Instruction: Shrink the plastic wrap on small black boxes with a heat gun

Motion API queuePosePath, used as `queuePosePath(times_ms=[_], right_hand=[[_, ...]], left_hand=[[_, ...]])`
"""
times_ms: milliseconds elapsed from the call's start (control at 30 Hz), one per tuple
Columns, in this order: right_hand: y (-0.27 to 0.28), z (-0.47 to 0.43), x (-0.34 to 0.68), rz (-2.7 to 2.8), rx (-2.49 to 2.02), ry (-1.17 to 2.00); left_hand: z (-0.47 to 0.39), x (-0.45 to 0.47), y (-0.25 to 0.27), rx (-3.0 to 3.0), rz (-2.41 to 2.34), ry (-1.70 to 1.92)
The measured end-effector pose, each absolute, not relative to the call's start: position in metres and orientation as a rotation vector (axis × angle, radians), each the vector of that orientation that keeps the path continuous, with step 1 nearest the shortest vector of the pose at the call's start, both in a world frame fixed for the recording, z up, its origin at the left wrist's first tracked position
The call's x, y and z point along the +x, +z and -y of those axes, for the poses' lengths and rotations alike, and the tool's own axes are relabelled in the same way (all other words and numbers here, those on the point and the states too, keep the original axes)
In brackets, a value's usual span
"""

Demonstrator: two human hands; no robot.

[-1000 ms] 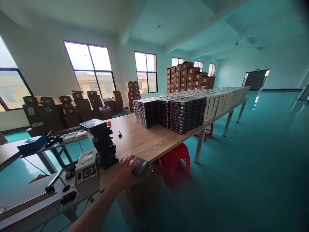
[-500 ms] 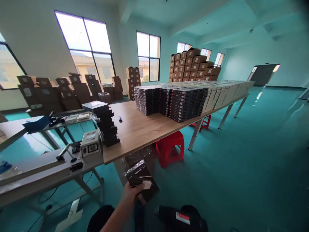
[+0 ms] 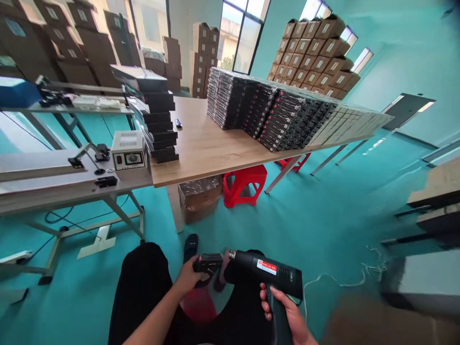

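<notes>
Between my knees, my left hand grips a small black box, tilted so that a narrow side faces up. My right hand is wrapped round the handle of a black heat gun with a red and white label. The gun's metal nozzle points left at the box, a short gap away. A white cord trails from the gun across the floor to the right.
Ahead is a wooden table bearing a leaning stack of black boxes and rows of film-wrapped boxes. A grey control unit sits on the left bench. Below are a red stool and a carton.
My left hand has brought the black box down and turned it on edge. The heat gun, in my right hand, is now raised into fuller view. The head view has tipped downward.
</notes>
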State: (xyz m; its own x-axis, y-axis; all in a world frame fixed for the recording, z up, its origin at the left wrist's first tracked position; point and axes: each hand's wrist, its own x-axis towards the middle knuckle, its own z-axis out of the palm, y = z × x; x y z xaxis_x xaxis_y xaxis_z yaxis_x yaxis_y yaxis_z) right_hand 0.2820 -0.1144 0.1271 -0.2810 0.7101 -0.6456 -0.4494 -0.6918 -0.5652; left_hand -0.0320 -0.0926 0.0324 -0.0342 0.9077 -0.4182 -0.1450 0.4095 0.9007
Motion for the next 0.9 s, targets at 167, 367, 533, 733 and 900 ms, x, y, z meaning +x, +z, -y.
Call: queuePosePath(times_ms=[167,367,533,733,900], right_hand=[[0.186,0.122,0.289,0.608,-1.426,1.975],[0.219,0.118,0.273,0.76,-1.601,1.948],[0.221,0.109,0.267,0.867,-1.641,1.971],[0.214,0.103,0.264,0.894,-1.66,2.003],[0.209,0.106,0.252,0.87,-1.625,2.005]], left_hand=[[0.085,-0.033,0.018,0.862,-1.195,0.978],[0.081,-0.031,0.024,0.905,-1.31,0.965],[0.086,-0.035,0.028,0.966,-1.372,0.91],[0.087,-0.038,0.022,1.074,-1.407,0.835],[0.088,-0.037,0.016,1.215,-1.509,0.761]])
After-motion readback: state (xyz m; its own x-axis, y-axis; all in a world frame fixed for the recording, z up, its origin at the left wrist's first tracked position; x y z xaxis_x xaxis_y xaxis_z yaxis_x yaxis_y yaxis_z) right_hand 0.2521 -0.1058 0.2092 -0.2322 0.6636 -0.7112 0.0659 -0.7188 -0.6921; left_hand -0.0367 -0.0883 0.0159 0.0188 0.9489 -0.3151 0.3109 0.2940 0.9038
